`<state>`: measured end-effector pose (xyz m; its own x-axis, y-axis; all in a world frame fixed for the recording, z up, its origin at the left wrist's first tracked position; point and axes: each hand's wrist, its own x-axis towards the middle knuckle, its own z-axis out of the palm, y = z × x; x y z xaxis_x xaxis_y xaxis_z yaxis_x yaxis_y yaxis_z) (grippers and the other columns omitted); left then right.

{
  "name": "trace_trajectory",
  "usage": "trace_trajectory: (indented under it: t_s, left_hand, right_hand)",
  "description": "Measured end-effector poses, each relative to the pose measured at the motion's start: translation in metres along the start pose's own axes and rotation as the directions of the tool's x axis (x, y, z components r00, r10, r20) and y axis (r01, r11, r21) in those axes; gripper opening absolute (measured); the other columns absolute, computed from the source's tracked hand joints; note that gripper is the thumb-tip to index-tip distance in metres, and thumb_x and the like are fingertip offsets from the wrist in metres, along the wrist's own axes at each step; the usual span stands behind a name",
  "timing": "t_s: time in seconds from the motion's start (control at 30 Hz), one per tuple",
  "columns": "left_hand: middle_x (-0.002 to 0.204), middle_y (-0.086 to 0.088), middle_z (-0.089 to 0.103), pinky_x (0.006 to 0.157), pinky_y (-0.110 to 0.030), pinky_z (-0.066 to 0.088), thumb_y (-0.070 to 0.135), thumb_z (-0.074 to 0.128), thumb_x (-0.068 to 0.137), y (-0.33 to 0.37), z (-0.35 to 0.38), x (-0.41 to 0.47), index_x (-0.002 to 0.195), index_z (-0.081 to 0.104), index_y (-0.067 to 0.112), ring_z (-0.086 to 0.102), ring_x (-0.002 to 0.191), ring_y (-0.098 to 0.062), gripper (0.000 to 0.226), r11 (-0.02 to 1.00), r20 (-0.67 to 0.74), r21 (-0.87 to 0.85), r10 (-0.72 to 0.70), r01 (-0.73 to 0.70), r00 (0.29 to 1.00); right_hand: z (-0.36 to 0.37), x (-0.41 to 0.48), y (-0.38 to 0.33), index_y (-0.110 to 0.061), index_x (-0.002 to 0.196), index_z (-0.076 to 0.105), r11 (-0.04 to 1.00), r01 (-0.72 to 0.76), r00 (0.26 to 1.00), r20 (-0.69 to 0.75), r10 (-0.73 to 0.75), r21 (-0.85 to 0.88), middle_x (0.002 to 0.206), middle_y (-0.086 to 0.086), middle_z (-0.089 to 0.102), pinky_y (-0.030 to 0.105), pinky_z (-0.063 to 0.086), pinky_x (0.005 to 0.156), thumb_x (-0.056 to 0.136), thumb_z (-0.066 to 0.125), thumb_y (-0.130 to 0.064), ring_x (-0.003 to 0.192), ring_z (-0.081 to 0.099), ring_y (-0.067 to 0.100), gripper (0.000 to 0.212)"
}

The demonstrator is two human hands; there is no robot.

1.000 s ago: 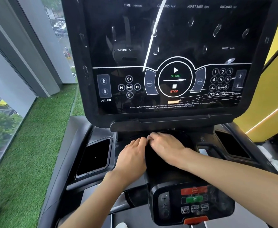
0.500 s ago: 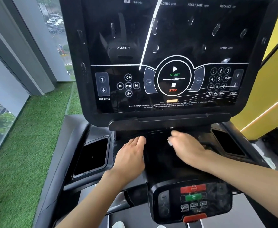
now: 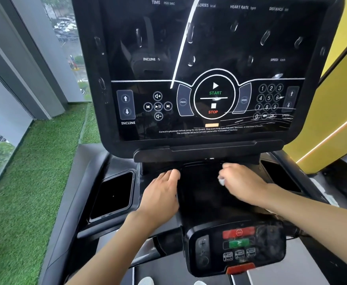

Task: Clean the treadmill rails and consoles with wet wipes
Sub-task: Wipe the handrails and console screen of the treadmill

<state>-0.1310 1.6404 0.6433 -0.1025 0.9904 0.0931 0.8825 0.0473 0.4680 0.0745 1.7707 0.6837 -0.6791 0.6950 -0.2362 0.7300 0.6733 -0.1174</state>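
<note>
Step in hand: wiping the recessed console tray (image 3: 205,194) beneath the console screen (image 3: 209,48). The right hand (image 3: 244,182) sits on the far right part of the tray with fingers curled down. A small white wad, taken to be the wet wipe (image 3: 221,180), shows at the fingertips and is grasped and pressed to the surface; most of it is hidden under the hand. The left hand (image 3: 162,194) lies flat with fingers relaxed on the tray's left edge. It grasps nothing and appears to brace the body. The two hands are apart, with bare black tray between them. Judgement: console work is partway through. The lower control panel (image 3: 236,245) shows a hazy film on its right side, and I cannot tell whether that is moisture or dust. Pale marks on the screen may be streaks or reflections. The left cup holder (image 3: 113,194) and right cup holder (image 3: 281,177) flank the tray. The next move calls for steady downward pressure and overlapping passes across the tray toward the left hand, which must lift clear. It also calls for light contact near the buttons to avoid pressing them.
</note>
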Motion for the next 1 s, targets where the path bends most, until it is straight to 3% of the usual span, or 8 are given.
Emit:
trace_trajectory:
  t_s: [0.1,0.27,0.37,0.57,0.73,0.87,0.93,1.0]
  left_hand:
    - [0.116,0.001,0.059,0.08,-0.026,0.038,-0.004,0.048,0.079,0.0,0.0,0.0,0.117,0.047,0.013,0.052,0.107,-0.022,0.042,1.0,0.0,0.005,0.002,-0.002,1.0]
    - [0.119,0.0,0.058,0.078,-0.024,0.033,-0.005,0.046,0.08,0.003,-0.002,0.0,0.12,0.047,0.012,0.05,0.108,-0.022,0.044,1.0,0.003,0.012,-0.012,0.012,1.0]
    - [0.123,0.0,0.057,0.08,-0.025,0.034,-0.002,0.047,0.081,0.003,-0.002,-0.001,0.123,0.046,0.012,0.05,0.112,-0.022,0.045,1.0,0.01,0.016,-0.013,0.013,1.0]
    - [0.12,-0.002,0.058,0.077,-0.027,0.035,-0.001,0.049,0.081,0.002,-0.002,-0.001,0.12,0.047,0.011,0.051,0.11,-0.025,0.041,1.0,0.029,0.02,-0.003,0.003,1.0]
    - [0.116,0.0,0.057,0.075,-0.024,0.029,-0.005,0.048,0.079,0.003,-0.004,-0.001,0.119,0.046,0.012,0.049,0.105,-0.022,0.043,1.0,0.021,0.024,0.003,-0.004,1.0]
    - [0.117,0.001,0.056,0.076,-0.023,0.027,-0.004,0.047,0.081,0.004,-0.006,-0.001,0.12,0.045,0.013,0.049,0.107,-0.021,0.043,1.0,0.02,0.025,0.007,-0.007,1.0]
    - [0.118,0.001,0.056,0.076,-0.023,0.028,-0.004,0.047,0.081,0.004,-0.007,-0.001,0.12,0.045,0.013,0.049,0.107,-0.021,0.043,1.0,0.022,0.024,0.007,-0.007,1.0]
    - [0.117,0.001,0.056,0.076,-0.022,0.027,-0.004,0.047,0.082,0.005,-0.007,-0.001,0.12,0.045,0.014,0.048,0.107,-0.02,0.042,1.0,0.028,0.027,0.009,-0.01,1.0]
  right_hand:
    - [0.001,-0.008,0.005,-0.022,0.058,0.035,0.998,-0.056,0.998,0.006,0.056,-0.034,0.083,-0.002,0.041,0.024,0.03,0.057,0.091,0.053,0.0,0.068,0.046,0.02,0.043]
    - [0.002,0.005,-0.025,-0.005,0.08,0.066,0.998,0.01,0.999,0.032,-0.012,0.062,0.097,0.006,0.052,0.033,0.042,0.069,0.092,0.052,-0.009,0.08,0.056,0.026,0.018]
    - [0.008,0.016,-0.058,-0.007,0.087,0.072,0.984,0.112,0.992,0.042,-0.118,0.14,0.091,0.001,0.05,0.036,0.048,0.072,0.089,0.059,-0.012,0.083,0.059,0.028,0.014]
    - [0.009,0.016,-0.069,-0.013,0.083,0.071,0.96,0.16,0.973,0.125,-0.192,0.232,0.086,-0.006,0.05,0.035,0.052,0.075,0.086,0.066,-0.008,0.082,0.059,0.02,0.008]
    - [-0.001,0.001,-0.02,-0.024,0.065,0.056,0.991,-0.013,0.987,0.161,-0.008,0.133,0.09,-0.002,0.058,0.035,0.052,0.075,0.084,0.062,-0.008,0.085,0.06,0.021,0.026]
    - [-0.005,-0.01,-0.002,-0.031,0.062,0.039,0.993,-0.115,0.976,0.188,0.112,0.003,0.093,0.004,0.062,0.014,0.036,0.058,0.09,0.058,-0.005,0.084,0.06,0.019,0.042]
    - [-0.007,-0.011,-0.005,-0.029,0.062,0.039,0.992,-0.128,0.963,0.238,0.126,-0.007,0.085,0.002,0.059,0.013,0.032,0.054,0.089,0.058,-0.002,0.078,0.058,0.017,0.043]
    - [-0.011,-0.008,-0.013,-0.027,0.057,0.046,0.991,-0.123,0.954,0.282,0.106,0.043,0.076,0.002,0.062,0.017,0.042,0.056,0.084,0.064,0.0,0.074,0.064,0.019,0.042]
